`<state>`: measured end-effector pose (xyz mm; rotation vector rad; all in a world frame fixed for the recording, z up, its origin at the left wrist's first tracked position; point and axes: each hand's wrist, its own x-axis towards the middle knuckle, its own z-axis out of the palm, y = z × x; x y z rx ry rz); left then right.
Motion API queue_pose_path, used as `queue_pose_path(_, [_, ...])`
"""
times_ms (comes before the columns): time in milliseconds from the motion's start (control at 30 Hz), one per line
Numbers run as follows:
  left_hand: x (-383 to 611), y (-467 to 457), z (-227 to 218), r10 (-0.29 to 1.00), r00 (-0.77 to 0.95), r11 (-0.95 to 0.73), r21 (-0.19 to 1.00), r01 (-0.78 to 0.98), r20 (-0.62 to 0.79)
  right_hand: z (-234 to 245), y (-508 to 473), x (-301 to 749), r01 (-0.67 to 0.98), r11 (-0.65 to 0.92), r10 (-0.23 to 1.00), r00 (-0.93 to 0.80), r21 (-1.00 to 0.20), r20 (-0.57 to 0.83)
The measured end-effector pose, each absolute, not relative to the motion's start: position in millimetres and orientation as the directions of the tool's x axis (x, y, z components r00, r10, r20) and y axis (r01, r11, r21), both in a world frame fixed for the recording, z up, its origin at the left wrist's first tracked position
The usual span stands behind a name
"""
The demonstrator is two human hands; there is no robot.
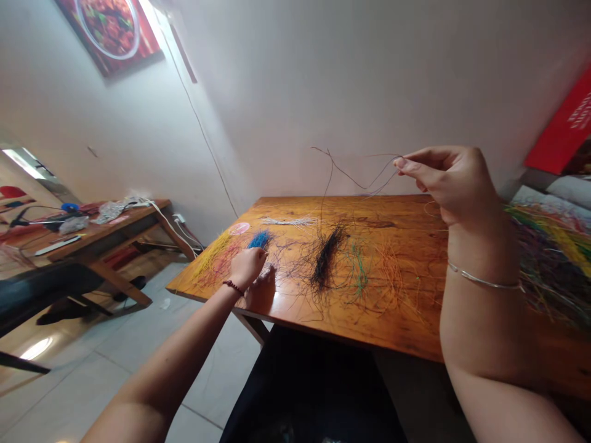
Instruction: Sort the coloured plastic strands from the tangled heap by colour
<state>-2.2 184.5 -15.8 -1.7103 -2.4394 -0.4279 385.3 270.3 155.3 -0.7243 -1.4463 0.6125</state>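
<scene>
1. Hand state: the left hand point(247, 267) and the right hand point(450, 184) are well apart, both over the wooden table point(406, 212).
2. Right hand: raised above the right part of the table. The thumb and forefinger pinch thin grey wire strands point(355, 177), which curve out to the left in loose loops, clear of the tabletop.
3. Left hand: held low near the front edge of the table. The bunched fingers point(258, 255) sit just beside the blue strand bundle point(260, 240). Whether they grip a strand cannot be determined.
4. Wrist items: a beaded bracelet point(233, 287) on the left wrist; a thin silver bangle point(484, 282) on the right.
5. Tabletop layout, left to right: yellow strands point(213, 255), a pink disc point(239, 229), a white strand bundle point(290, 221), a black strand bundle point(325, 258), green strands point(359, 269) and orange strands point(390, 277). Fine dark strands lie scattered among them.
6. Right of the right arm: a multicoloured strand heap point(549, 258) lies at the table's end.
7. Background: a second wooden table point(111, 231) carries cables and bags, and a red board point(566, 123) leans at right.
</scene>
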Motion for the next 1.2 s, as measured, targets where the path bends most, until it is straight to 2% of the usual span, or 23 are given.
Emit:
queue_pose_path(133, [2.1,189.2,-19.7,0.910,-0.330,0.302,0.143,0.943,0.252,155.2,269.5,385.2,0.060,0.647,0.760,0.030,-0.760,0.649])
queue_pose_path(333, [8.8,185.4,-8.0,0.899,-0.335,0.291,0.187,0.938,0.282,152.7,269.7,380.9,0.044,0.668,0.744,-0.027,-0.743,0.668])
queue_pose_path(400, [16.7,181.6,3.1,0.889,-0.297,0.212,0.262,0.942,0.349,151.5,269.5,377.9,0.038,0.659,0.752,-0.054,-0.751,0.657])
queue_pose_path(533, [46.7,167.1,33.9,0.826,-0.224,-0.091,0.514,0.853,0.518,148.3,269.1,370.2,0.051,0.649,0.758,-0.119,-0.759,0.641])
queue_pose_path(667, [84.1,147.4,64.2,0.813,-0.229,-0.285,0.708,0.646,0.535,143.7,271.0,362.1,0.100,0.664,0.745,-0.166,-0.741,0.646])
queue_pose_path(900, [120.1,125.2,77.6,0.883,-0.212,-0.304,0.853,0.425,0.420,137.0,267.5,348.9,0.142,0.680,0.727,-0.252,-0.719,0.638])
queue_pose_path(1100, [128.5,115.4,77.1,0.880,-0.264,-0.266,0.872,0.411,0.393,133.8,271.2,343.0,0.163,0.674,0.732,-0.279,-0.720,0.622])
queue_pose_path(1200, [127.5,114.1,76.8,0.855,-0.298,-0.288,0.867,0.407,0.424,132.6,273.8,343.2,0.162,0.681,0.724,-0.299,-0.714,0.622])
